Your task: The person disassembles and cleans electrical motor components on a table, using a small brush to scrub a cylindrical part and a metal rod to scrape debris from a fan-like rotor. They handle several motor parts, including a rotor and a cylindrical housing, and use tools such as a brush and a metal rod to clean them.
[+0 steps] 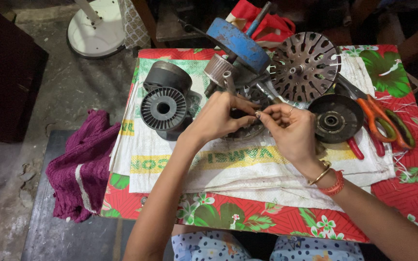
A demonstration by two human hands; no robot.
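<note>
I see my left hand [218, 116] and right hand [289, 128] pinching at the round metal part [243, 131] between them. What the fingertips grip, I cannot tell. 1 black spool [163, 108] sits just left.

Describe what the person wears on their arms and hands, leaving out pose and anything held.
Both forearms are bare, with no sleeves in view. The right hand has a thin ring on one finger, and its wrist carries a gold bangle beside a red bangle. The left hand wears nothing visible.

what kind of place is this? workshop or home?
Probably a small home repair bench for fan motors: a slotted rotor disc and black spool lie on a sack-covered table, orange pliers alongside, a fan base on the floor.
</note>
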